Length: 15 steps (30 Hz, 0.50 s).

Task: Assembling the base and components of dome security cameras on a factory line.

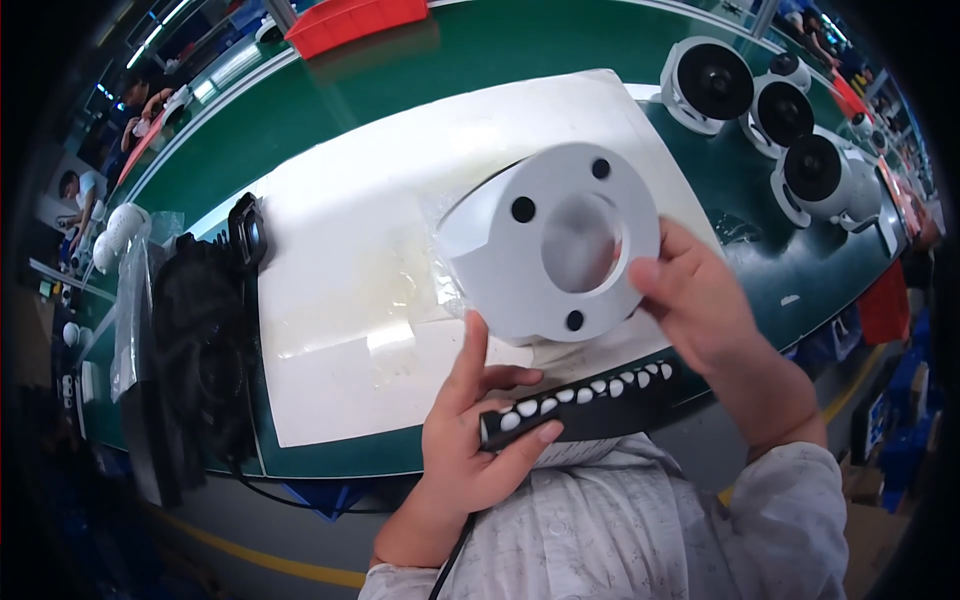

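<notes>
While the right hand (697,297) clamps a white ring (505,265) mid-frame, the left hand (467,440), forefinger (469,358) raised, pinches a black strip (592,408) below.

White on the ring (515,275), with three black dots (523,209). Black on the strip (612,412), with white spots (548,405). Green on the bench (510,40), red on the bin (360,25).

Before you, a sheet (340,250) lies on the bench (500,50), below the ring part (500,275); a plastic bag (137,310) is left of the sheet, housings (712,80) right, a bin (355,22) behind.
</notes>
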Motion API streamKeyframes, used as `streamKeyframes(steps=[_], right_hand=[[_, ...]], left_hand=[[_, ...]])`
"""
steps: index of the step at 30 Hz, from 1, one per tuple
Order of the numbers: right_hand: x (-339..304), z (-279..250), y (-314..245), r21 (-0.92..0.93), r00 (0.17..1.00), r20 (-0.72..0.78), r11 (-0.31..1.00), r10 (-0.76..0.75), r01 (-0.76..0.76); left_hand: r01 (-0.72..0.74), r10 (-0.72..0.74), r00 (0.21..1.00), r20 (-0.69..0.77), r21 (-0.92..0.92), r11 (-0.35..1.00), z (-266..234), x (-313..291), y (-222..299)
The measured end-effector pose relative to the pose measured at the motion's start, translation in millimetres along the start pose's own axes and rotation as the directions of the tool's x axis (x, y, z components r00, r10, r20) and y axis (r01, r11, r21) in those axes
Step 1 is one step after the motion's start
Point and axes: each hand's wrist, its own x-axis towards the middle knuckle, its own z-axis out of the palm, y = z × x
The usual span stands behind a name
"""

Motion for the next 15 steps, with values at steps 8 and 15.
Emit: streamKeyframes(steps=[8, 15], right_hand=[[140, -29, -25, -0.894, 0.681, 0.232, 0.125, -0.694, 0.431], [270, -100, 5, -0.811, 0.675, 0.423, -0.585, -0.605, -0.016]], left_hand=[[0.096, -0.101, 0.994, -0.049, -0.091, 0.991, -27, -13, 4], [0.107, -0.105, 0.986, 0.126, -0.007, 0.994, -31, -9, 3]])
